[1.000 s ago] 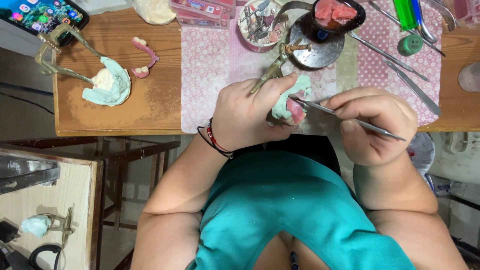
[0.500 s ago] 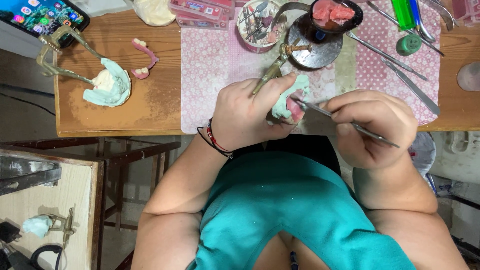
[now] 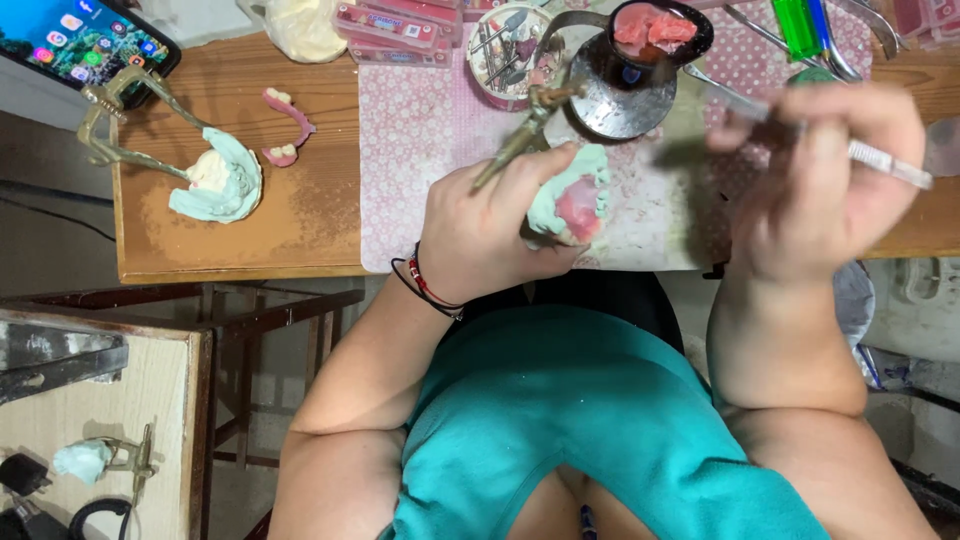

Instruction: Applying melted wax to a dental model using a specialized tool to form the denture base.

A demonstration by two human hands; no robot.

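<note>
Over the patterned mat (image 3: 420, 130), the left hand (image 3: 480, 235) gripped the green dental cast (image 3: 572, 200) on its articulator while the right hand (image 3: 815, 180), blurred, pinched a thin metal instrument (image 3: 885, 162); steady bracing would have suited such work.

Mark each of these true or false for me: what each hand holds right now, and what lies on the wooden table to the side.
1. The left hand holds a pale green dental cast with pink wax on it. True.
2. The right hand is empty. False: it grips a thin metal tool.
3. The tool's tip touches the cast. False: the right hand is lifted clear of it, blurred.
4. A second green cast on a metal frame lies on the wooden table. True.
5. A phone lies at the table's far corner. True.
</note>
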